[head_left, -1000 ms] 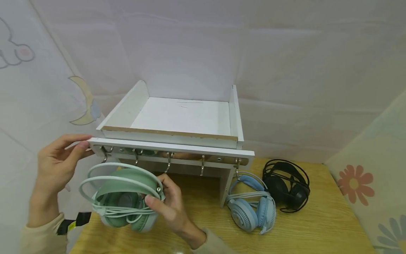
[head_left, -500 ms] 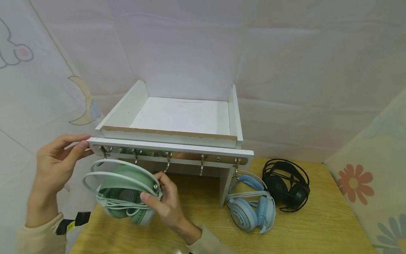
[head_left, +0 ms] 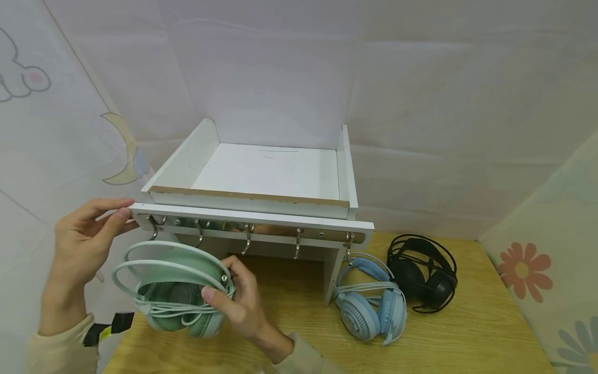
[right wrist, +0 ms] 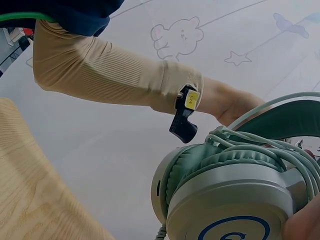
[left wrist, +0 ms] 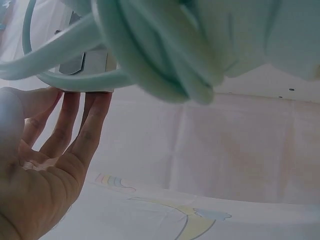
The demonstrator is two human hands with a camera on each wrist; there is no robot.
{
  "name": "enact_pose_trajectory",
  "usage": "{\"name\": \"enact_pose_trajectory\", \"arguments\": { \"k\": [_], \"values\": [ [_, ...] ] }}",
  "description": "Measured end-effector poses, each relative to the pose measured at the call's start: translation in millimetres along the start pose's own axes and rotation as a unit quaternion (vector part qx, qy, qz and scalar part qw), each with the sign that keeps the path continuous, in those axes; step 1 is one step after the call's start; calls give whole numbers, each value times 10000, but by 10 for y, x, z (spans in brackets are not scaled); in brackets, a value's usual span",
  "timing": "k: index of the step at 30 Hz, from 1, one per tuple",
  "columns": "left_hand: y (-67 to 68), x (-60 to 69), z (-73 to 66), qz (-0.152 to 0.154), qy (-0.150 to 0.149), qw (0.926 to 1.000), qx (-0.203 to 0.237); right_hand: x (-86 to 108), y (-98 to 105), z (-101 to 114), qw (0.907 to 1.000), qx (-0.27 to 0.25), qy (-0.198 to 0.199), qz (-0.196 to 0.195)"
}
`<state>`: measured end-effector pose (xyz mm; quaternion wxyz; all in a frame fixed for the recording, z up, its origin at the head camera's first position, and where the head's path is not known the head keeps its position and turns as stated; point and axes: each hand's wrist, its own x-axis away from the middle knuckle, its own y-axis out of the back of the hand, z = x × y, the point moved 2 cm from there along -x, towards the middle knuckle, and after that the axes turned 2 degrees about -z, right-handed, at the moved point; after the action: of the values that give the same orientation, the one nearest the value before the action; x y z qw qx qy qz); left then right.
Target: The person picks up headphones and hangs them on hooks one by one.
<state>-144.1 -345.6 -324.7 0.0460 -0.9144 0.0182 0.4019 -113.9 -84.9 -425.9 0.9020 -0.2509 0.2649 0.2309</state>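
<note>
Pale green headphones [head_left: 184,270], with their cable wound around them, hang in the air below the left end of a white shelf [head_left: 261,214] in the head view. My right hand [head_left: 243,296] grips them by the right side, thumb in front. The headband loops sit just below the leftmost metal hook [head_left: 152,228], apart from it as far as I can tell. My left hand [head_left: 86,241] pinches the left end of the shelf's front board between thumb and fingers. In the right wrist view, an ear cup [right wrist: 230,200] of the headphones fills the lower right.
Several metal hooks line the shelf's front board. Light blue headphones [head_left: 369,306] lie on the wooden table [head_left: 472,332] by the shelf's right leg, with black headphones [head_left: 422,275] behind them to the right. A printed cloth [head_left: 434,130] stands at the back.
The green headphones rose slightly toward the leftmost hook, then came back down and a little left, in my right hand. My left hand has stayed on the board's end.
</note>
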Motion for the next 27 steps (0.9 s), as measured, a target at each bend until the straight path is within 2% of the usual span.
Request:
{"name": "enact_pose_trajectory", "arguments": {
  "k": [12, 22, 27],
  "values": [
    [-36, -6, 19, -55, 21, 10000, -21, -25, -22, -24, 9999, 78, -64, -87],
    [-6, 1, 15, -48, 0, 10000, 70, -67, -44, -106, 9978, 255, -527, -308],
    [1, 9, 5, -36, 7, 10000, -9, -93, -30, -159, 9967, 329, -630, -397]
  ]
}}
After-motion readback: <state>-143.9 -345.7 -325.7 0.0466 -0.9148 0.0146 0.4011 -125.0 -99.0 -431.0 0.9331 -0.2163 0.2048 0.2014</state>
